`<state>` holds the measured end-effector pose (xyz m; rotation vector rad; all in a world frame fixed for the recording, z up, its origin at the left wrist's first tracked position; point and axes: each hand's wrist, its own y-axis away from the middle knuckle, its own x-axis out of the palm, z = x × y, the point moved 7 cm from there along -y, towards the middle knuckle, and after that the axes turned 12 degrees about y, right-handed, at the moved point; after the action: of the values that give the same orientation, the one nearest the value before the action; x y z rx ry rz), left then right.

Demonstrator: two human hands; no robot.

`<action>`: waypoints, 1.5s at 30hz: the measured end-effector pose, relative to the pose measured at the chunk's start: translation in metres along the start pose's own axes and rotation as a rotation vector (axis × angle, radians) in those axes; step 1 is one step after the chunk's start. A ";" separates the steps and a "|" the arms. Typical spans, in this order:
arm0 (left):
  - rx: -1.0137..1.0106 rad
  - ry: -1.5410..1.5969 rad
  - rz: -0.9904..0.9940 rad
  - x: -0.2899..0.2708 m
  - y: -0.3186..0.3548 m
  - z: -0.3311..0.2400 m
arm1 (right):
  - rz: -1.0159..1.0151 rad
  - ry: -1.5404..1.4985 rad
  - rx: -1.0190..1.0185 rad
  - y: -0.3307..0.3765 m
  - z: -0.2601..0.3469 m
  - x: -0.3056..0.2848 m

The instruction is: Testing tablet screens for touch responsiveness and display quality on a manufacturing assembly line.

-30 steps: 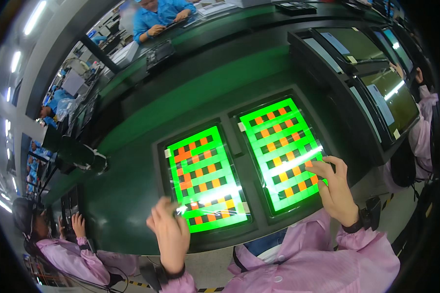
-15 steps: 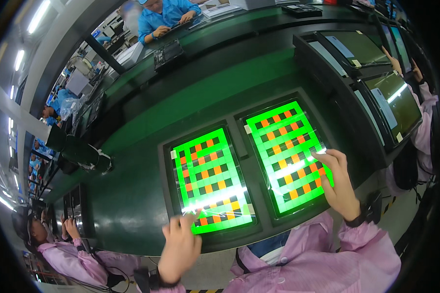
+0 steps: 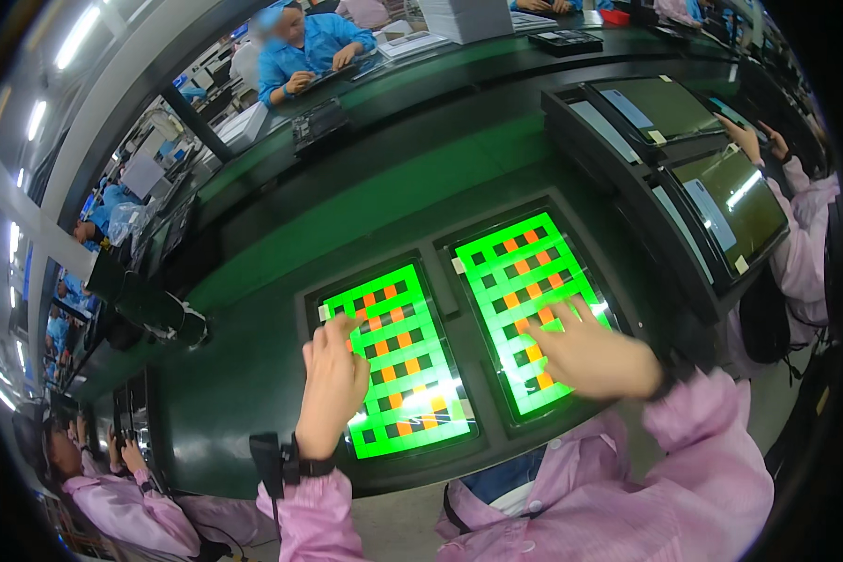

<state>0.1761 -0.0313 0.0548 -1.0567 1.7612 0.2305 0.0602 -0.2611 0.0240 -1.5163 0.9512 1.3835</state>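
Note:
Two tablets lie side by side in a black tray (image 3: 486,349), their lit screens bright green with rows of black and orange squares. Over the upper left edge of the left tablet (image 3: 407,375) is my left hand (image 3: 332,379), its fingers bent forward and apart with nothing in them; the fingertips are at the glass. My right hand (image 3: 595,354) reaches across the middle of the right tablet (image 3: 525,253), fingers spread, slightly blurred. It holds nothing, and it hides part of that screen. Whether its fingertips touch the glass I cannot tell.
At the right stands a dark rack (image 3: 618,178) with several dark-screened tablets; a person in pink handles a device beyond it. A co-worker in blue (image 3: 323,42) sits across the green bench (image 3: 244,403). Another person in pink (image 3: 126,496) works at the left, below a black cylindrical fixture (image 3: 150,300).
My left hand has moved up from the left tablet's lower edge to its upper left side. My right hand has shifted left from the right tablet's edge over its screen. The view has shifted slightly.

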 end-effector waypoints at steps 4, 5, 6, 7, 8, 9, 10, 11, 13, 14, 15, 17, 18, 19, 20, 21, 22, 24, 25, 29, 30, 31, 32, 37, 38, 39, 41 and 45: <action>-0.045 -0.047 0.083 0.026 -0.029 0.030 | 0.010 -0.017 -0.152 0.042 0.029 -0.022; -0.044 -0.046 0.084 0.026 -0.024 0.029 | -0.020 -0.068 -0.154 0.044 0.030 -0.025; -0.051 -0.076 0.136 0.029 -0.019 0.024 | 0.019 0.092 -0.267 0.037 0.026 -0.032; -0.066 -0.114 0.184 0.028 -0.007 0.018 | -0.020 -0.040 -0.118 0.022 0.007 -0.030; -0.107 -0.089 0.268 0.028 0.004 0.005 | -0.052 -0.166 0.052 0.009 -0.017 -0.020; -0.102 -0.073 0.315 0.022 0.025 -0.011 | 0.046 -0.112 0.052 -0.009 -0.032 -0.013; -0.152 -0.044 0.405 0.019 0.041 -0.032 | -0.046 -0.155 0.137 -0.023 -0.054 -0.005; -0.030 -0.059 0.404 0.018 0.058 -0.047 | -0.120 -0.163 0.149 -0.036 -0.070 0.001; -0.091 0.029 0.502 0.005 0.078 -0.071 | -0.200 -0.176 0.145 -0.059 -0.084 0.008; -0.107 0.063 0.507 0.004 0.078 -0.071 | -0.218 -0.162 0.186 -0.064 -0.091 0.010; -0.118 0.101 0.516 0.005 0.077 -0.069 | -0.233 -0.145 0.234 -0.065 -0.096 0.013; -0.067 0.082 0.406 0.009 0.057 -0.055 | -0.175 -0.106 0.211 -0.049 -0.085 0.016; -0.033 0.060 0.295 0.006 0.046 -0.047 | -0.116 -0.125 0.163 -0.037 -0.068 0.011; -0.035 0.083 0.249 0.005 0.028 -0.042 | -0.072 -0.072 0.169 -0.013 -0.057 0.007; 0.000 0.074 0.193 0.008 0.015 -0.026 | -0.041 0.216 -0.067 0.013 -0.028 -0.002; -0.005 0.073 0.140 0.011 -0.001 -0.013 | 0.025 -0.009 0.035 0.031 -0.017 -0.005; 0.002 0.081 0.092 0.016 -0.018 -0.003 | 0.063 0.070 -0.087 0.052 -0.001 -0.007; 0.017 0.054 0.086 0.027 -0.041 0.006 | 0.106 -0.087 -0.005 0.072 0.005 -0.021; 0.023 0.021 0.084 0.033 -0.046 0.010 | 0.132 -0.098 -0.017 0.077 0.006 -0.021; 0.057 -0.244 0.254 0.050 -0.004 0.001 | -0.010 -0.246 0.106 0.032 -0.033 -0.033; 0.048 -0.204 0.327 0.046 0.014 -0.018 | -0.082 -0.303 0.180 0.018 -0.049 -0.033; 0.050 -0.161 0.405 0.041 0.030 -0.044 | -0.156 -0.322 0.233 0.007 -0.070 -0.026; 0.051 -0.135 0.480 0.038 0.046 -0.061 | -0.087 -0.360 0.280 -0.011 -0.088 -0.015; -0.115 0.141 0.455 0.019 0.085 -0.081 | -0.097 -0.236 0.348 -0.050 -0.121 0.021; -0.171 0.189 0.324 0.016 0.087 -0.067 | -0.077 -0.191 0.333 -0.038 -0.116 0.018; -0.255 0.223 0.173 0.004 0.096 -0.055 | -0.059 -0.156 0.282 -0.028 -0.096 0.011; -0.406 0.265 0.138 -0.003 0.102 -0.039 | -0.095 -0.052 0.107 0.021 -0.058 0.000; -0.244 0.182 0.017 -0.003 0.074 -0.011 | 0.097 -0.137 0.131 0.087 -0.016 -0.016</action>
<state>0.1139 0.0083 0.0393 -1.2707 1.9404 0.3771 -0.0171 -0.3069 0.0318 -1.2765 1.0203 1.4444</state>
